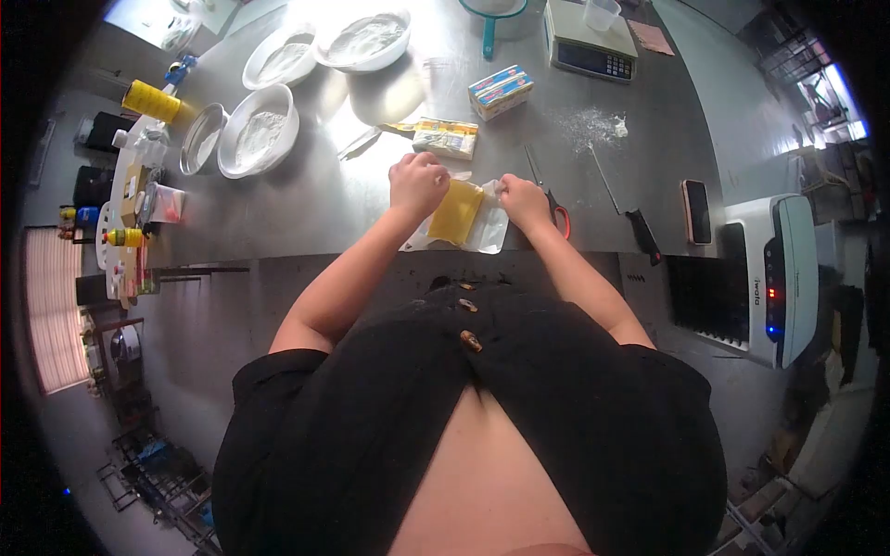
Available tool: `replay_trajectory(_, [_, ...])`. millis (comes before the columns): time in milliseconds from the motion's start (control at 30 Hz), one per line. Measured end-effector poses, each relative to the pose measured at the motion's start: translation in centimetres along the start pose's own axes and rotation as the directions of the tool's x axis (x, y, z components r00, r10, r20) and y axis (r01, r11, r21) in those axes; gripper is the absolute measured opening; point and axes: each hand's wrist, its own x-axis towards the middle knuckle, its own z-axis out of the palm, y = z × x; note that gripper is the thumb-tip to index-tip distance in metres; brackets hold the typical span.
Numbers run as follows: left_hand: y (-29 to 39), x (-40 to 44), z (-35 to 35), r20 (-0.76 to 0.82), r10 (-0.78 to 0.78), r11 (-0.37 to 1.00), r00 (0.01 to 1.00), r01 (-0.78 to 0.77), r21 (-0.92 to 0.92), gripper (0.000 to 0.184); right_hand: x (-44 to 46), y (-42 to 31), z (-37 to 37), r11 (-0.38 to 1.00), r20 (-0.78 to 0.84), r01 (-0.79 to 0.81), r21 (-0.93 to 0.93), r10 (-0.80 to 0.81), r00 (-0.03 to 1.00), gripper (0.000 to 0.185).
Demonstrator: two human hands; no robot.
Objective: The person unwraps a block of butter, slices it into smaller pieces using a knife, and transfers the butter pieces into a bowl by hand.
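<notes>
A yellow block of butter [455, 211] lies on its opened white wrapper [490, 232] near the table's front edge. At the block's upper left is my left hand [419, 185], closed with fingers curled by the wrapper's far edge; its fingertips are partly hidden. My right hand [525, 201] pinches the wrapper's right edge. Just beyond the block sits a second packet with a gold and white wrapper [447, 138]. Scissors with red handles [562, 221] lie beside my right hand, partly covered by it.
Several white bowls of flour [260, 136] stand at the left of the metal table [324, 213]. A blue-and-yellow carton [502, 91], a scale [591, 46] and a green-handled strainer [489, 42] are farther back. A black-handled knife [642, 233] and a phone [695, 212] lie right; flour is spilled nearby.
</notes>
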Motion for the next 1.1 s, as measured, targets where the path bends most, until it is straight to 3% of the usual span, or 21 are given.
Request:
replay_trajectory(67, [0.1,-0.2,-0.1,0.109,-0.356,0.906,0.928,0.372,-0.202,0.018,-0.1,-0.2,-0.6,1.000,-0.022,0.011,0.004,-0.011,1.000,0.015])
replay_trajectory(100, [-0.4,-0.5,0.0,0.109,-0.362,0.905,0.926,0.377,-0.200,0.018,-0.1,0.0,-0.6,1.000,-0.019,0.016,0.005,-0.016,1.000,0.015])
replay_trajectory(167, [-1.6,-1.1,0.1,0.455,-0.565,0.481,0.689,0.723,-0.496,0.027,0.3,0.3,-0.7,0.998,-0.019,0.064,0.023,-0.064,0.998,0.015])
replay_trajectory(233, [-2.7,-2.5,1.5,0.422,-0.610,0.428,0.671,0.727,-0.537,0.032,0.5,-0.1,-0.9,0.997,0.005,0.074,0.012,-0.074,0.997,0.014])
replay_trajectory(300, [-4.0,-3.4,2.9,0.523,-0.658,0.060,0.542,0.729,-0.682,0.030,0.9,-0.6,-1.1,0.996,0.027,0.087,-0.001,-0.087,0.996,0.014])
replay_trajectory(333, [-4.0,-4.0,2.8,0.525,-0.662,0.054,0.535,0.733,-0.678,0.030,0.7,-0.8,-0.9,0.997,0.023,0.073,0.000,-0.073,0.997,0.013])
replay_trajectory(400, [-4.1,-4.1,2.3,0.636,-0.683,-0.195,0.360,0.749,-0.633,0.028,1.3,-1.2,-0.8,0.998,0.012,0.068,-0.002,-0.068,0.998,0.013])
replay_trajectory(433, [-4.7,-4.7,3.0,0.637,-0.685,-0.200,0.354,0.749,-0.632,0.028,1.2,-1.4,-0.7,0.997,0.024,0.076,0.002,-0.076,0.997,0.013])
replay_trajectory(500, [-5.7,-5.0,3.8,0.701,-0.653,-0.346,0.287,0.710,-0.613,0.027,1.7,-1.5,-0.2,0.996,0.032,0.090,0.005,-0.090,0.995,0.014])
replay_trajectory(633, [-5.4,-5.0,2.0,0.695,-0.655,-0.284,0.296,0.757,-0.589,0.029,2.1,-1.5,0.8,0.992,0.050,0.118,-0.046,-0.116,0.992,0.012])
replay_trajectory(700, [-4.5,-3.9,-1.0,0.778,-0.583,-0.204,0.235,0.884,-0.420,0.031,1.9,-1.6,0.9,0.989,0.052,0.128,-0.074,-0.124,0.991,0.012])
replay_trajectory(733, [-4.3,-3.3,-1.9,0.777,-0.583,-0.204,0.237,0.883,-0.422,0.031,2.0,-1.7,0.7,0.989,0.050,0.131,-0.069,-0.128,0.991,0.012])
replay_trajectory(800, [-4.4,-2.4,-3.0,0.783,-0.540,-0.034,0.309,0.921,-0.387,0.045,2.0,-2.0,0.5,0.989,0.052,0.134,-0.065,-0.131,0.990,0.013])
replay_trajectory(833, [-5.2,-2.3,-2.2,0.783,-0.539,-0.036,0.311,0.920,-0.390,0.045,2.1,-2.1,0.4,0.990,0.046,0.132,-0.058,-0.129,0.991,0.014])
replay_trajectory(900, [-6.4,-2.4,-0.5,0.720,-0.452,0.206,0.527,0.847,-0.491,0.045,2.1,-2.4,0.4,0.991,0.042,0.125,-0.056,-0.122,0.992,0.015])
replay_trajectory(933, [-6.5,-2.6,0.0,0.725,-0.445,0.205,0.525,0.848,-0.489,0.045,1.8,-2.6,0.5,0.994,0.039,0.098,-0.058,-0.096,0.995,0.015])
replay_trajectory(1000, [-6.8,-2.6,0.8,0.619,-0.482,0.434,0.620,0.783,-0.446,0.040,1.7,-2.9,0.5,0.996,0.028,0.063,-0.063,-0.061,0.998,0.016])
replay_trajectory(1100, [-7.2,-3.7,1.7,0.554,-0.512,0.368,0.657,0.750,-0.550,0.035,2.0,-3.5,0.7,0.993,0.053,-0.039,-0.107,0.045,0.998,0.017])
